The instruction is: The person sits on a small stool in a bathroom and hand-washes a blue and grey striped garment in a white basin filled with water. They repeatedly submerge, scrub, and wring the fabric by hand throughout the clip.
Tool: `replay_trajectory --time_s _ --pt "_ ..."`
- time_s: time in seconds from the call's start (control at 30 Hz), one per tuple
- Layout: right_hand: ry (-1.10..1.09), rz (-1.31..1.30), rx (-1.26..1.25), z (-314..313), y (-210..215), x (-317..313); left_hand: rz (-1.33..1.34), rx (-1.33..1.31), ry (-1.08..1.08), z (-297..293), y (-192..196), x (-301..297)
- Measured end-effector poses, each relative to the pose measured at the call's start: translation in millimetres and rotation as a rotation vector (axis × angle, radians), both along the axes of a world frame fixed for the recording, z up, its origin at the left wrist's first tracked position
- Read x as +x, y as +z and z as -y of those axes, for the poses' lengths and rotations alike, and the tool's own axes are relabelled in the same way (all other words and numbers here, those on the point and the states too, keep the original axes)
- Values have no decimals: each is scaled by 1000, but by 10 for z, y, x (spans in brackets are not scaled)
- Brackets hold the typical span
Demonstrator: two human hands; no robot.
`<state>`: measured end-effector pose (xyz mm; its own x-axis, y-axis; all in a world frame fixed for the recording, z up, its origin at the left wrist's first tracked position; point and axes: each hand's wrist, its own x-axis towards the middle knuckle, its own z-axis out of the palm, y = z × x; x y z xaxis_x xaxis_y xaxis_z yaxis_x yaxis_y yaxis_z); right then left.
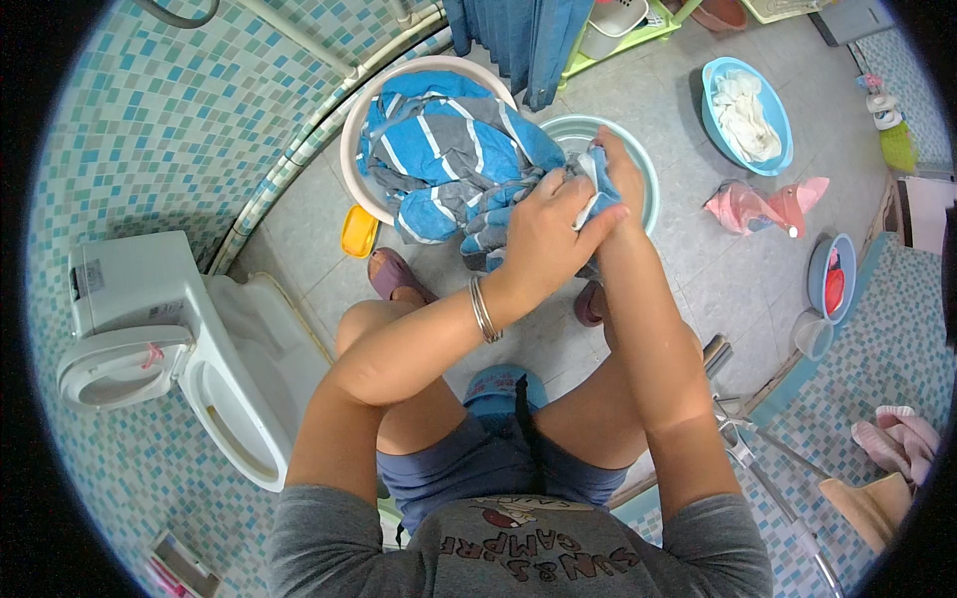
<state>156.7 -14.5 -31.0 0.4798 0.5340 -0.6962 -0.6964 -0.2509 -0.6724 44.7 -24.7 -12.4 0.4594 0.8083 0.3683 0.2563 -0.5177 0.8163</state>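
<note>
A large blue, grey and white striped cloth (pixel 449 135) lies bunched in a pale round basin (pixel 349 149) and spills over its near right edge. One end of it reaches across to a light green basin (pixel 650 189) on the right. Over that basin, my left hand (pixel 543 219), with bangles at its wrist, is closed on a bunched part of the cloth. My right hand (pixel 620 174) grips the same part, close against the left. The two wrists nearly cross, and the hands hide much of the gripped fabric.
A blue basin (pixel 710 110) with white cloth stands far right, near a pink plastic bag (pixel 768 206). A yellow container (pixel 359 231) is by my foot. The white toilet (pixel 234 419) stands left. A blue curtain (pixel 518 45) and green rack (pixel 618 45) are behind the basins.
</note>
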Motion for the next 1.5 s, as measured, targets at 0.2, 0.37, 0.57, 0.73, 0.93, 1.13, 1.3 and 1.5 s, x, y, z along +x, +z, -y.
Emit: replay_trajectory --time_s 0.2,0.37,0.57,0.73,0.93,1.13,1.3,1.5 --pt "-53 162 149 105 137 -480 74 -296 252 -396 -141 3" --pt "-106 88 36 47 165 -280 68 -190 133 -194 -85 18" --pt "-15 72 159 51 44 -252 -30 6 154 -180 -93 17" --pt "-66 142 125 101 102 -489 107 -208 259 -370 -170 -6" --pt "6 132 1 -22 26 -44 12 24 -43 62 10 -8" --pt "35 142 146 83 136 -486 32 -197 286 -407 -124 -32" --pt "-52 33 162 89 48 -403 42 -94 240 -293 -158 -8" --pt "70 146 -24 -9 -45 -131 -16 67 45 -57 -86 0"
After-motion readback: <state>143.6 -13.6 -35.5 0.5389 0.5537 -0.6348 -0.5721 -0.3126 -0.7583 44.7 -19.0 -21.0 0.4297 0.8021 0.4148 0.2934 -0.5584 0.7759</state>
